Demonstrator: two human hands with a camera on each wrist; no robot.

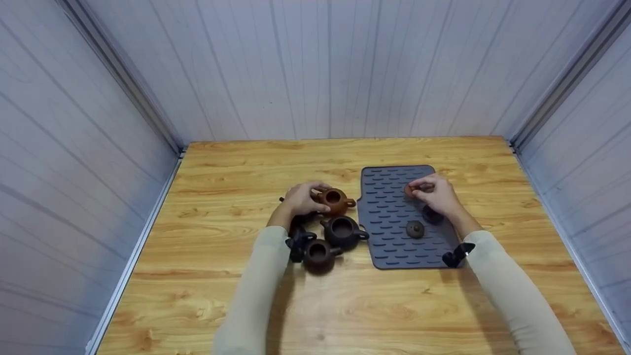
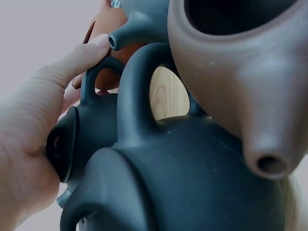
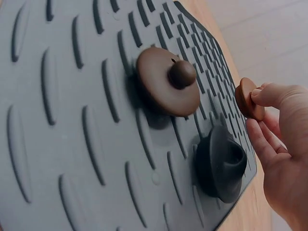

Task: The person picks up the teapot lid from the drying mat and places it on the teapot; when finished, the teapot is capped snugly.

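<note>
My left hand (image 1: 299,198) holds the orange-brown teapot (image 1: 340,209), whose top is uncovered, with thumb and fingers at its side. Under and beside that wrist, in the left wrist view, are two black teapots with arched handles, a smaller one (image 2: 98,127) and a larger one (image 2: 207,178). At the mat's right part, my right hand (image 1: 438,195) pinches a small orange-brown teapot lid (image 3: 247,99) between thumb and fingers. Nearby on the mat lie a brown lid (image 3: 161,84) with a round knob and a black lid (image 3: 216,166). Whether the pinched lid touches the mat I cannot tell.
A grey ridged mat (image 1: 377,197) lies on the wooden table (image 1: 236,197). Left of it stand an open black teapot (image 1: 342,240) and an open dark brown teapot (image 1: 319,265), close together. Pale panel walls (image 1: 325,74) enclose the table's back and sides.
</note>
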